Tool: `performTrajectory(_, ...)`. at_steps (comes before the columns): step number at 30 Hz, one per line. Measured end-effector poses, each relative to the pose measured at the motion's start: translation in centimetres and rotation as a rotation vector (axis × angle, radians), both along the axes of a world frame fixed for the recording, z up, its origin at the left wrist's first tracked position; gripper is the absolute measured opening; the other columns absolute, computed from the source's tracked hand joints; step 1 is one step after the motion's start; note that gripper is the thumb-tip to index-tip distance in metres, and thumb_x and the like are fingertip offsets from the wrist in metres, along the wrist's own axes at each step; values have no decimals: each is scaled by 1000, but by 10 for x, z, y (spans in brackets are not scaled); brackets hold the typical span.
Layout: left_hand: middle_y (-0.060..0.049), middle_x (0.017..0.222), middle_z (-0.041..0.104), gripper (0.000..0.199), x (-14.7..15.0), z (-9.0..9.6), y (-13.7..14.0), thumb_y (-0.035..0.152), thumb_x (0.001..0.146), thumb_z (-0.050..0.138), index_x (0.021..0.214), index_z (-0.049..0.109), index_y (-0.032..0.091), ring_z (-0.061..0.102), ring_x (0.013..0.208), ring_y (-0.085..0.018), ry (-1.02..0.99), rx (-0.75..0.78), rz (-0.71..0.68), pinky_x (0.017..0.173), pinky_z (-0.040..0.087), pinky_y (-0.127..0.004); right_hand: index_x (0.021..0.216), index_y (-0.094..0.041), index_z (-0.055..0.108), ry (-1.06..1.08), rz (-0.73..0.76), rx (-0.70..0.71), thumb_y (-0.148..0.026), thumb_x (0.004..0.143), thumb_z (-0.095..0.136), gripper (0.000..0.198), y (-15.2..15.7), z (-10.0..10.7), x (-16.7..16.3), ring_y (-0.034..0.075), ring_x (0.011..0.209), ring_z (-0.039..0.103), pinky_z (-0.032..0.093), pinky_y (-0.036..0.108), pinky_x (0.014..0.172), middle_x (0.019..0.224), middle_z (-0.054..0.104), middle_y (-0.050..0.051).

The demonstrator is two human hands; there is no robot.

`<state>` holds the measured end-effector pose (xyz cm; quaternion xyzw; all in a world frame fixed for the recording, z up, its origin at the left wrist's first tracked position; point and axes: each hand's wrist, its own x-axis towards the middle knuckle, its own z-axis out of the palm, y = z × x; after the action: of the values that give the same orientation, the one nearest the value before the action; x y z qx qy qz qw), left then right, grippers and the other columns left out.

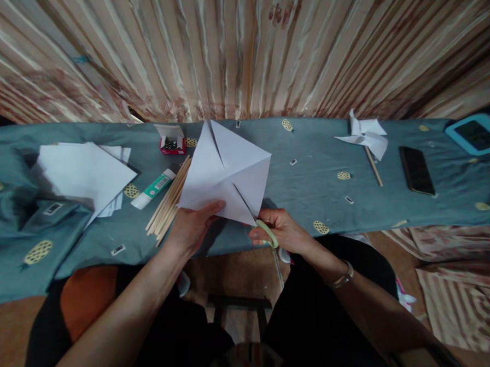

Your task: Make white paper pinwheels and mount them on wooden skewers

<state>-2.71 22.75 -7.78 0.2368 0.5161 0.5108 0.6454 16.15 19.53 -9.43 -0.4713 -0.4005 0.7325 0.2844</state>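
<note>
Left grip [193, 225] pinches slit paper [244, 170], right grip [282, 229] clasps scissors [269, 232]; the barcoded tube [153, 189] bears illegible print.

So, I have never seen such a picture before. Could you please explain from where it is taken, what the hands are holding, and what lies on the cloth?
There is no machine: these are a person's bare hands, seen by a camera on that person's head, looking forward and down. The left hand holds a white paper sheet with two slits. The right hand holds green-handled scissors at its near corner. On the pineapple-print cloth, leftward, lie stacked white papers, a green-and-white tube, wooden sticks and an open red box of small dark pieces, too small to name. Rightward are a paper pinwheel, a smartphone and a blue-framed tablet-like device.
</note>
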Motion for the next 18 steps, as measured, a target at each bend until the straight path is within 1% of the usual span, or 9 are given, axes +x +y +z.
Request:
performTrajectory(8,-5,101,74,66,0,-1,0,15,51,84,114,65,21,70,93,-24,16,24,-4,79,60,-36,68,-17,65,-6,-14,-10,-47,50,93,45,1,0,-2,7,48,56,45,17,45,55,62,-6)
performTrajectory(15,-5,97,75,65,0,1,0,14,52,84,114,65,21,71,96,-25,4,34,-7,77,59,-32,65,-16,63,-14,-42,-28,-45,47,94,46,1,-2,-3,6,47,56,43,16,44,54,61,-6)
performTrajectory(18,-6,99,75,65,0,1,0,14,52,84,114,65,20,71,95,-25,-4,38,1,76,60,-32,64,-16,63,-5,-46,-23,-45,47,94,46,1,-2,-3,5,46,54,43,16,44,53,61,-7)
